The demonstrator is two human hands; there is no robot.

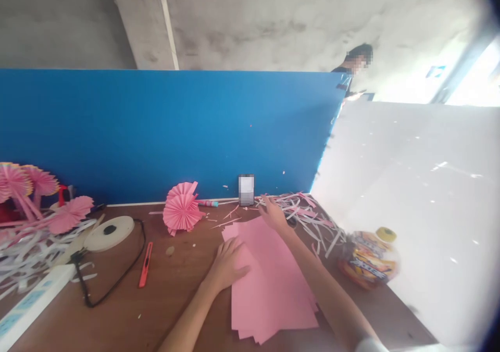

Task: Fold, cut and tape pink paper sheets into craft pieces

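A stack of pink paper sheets point(273, 289), fanned unevenly at the corners, lies on the brown table in front of me. My left hand point(229, 263) rests on the left side of the stack, fingers and thumb spread. At the far right corner of the paper is my right hand point(274, 214), its fingers stretched out towards a phone point(246, 190) propped against the blue panel. Nothing shows in either palm. Beyond the paper to the left, pleated pink paper fans point(183, 211) sit beside a glue stick point(209, 203).
White and pink paper strips point(312, 216) lie behind my right arm, near a large bottle point(369, 258) with a yellow cap. To the left are a red utility knife point(146, 265), a round white device point(111, 233) with a cord, and a power strip point(35, 305). A person point(353, 63) stands behind the panel.
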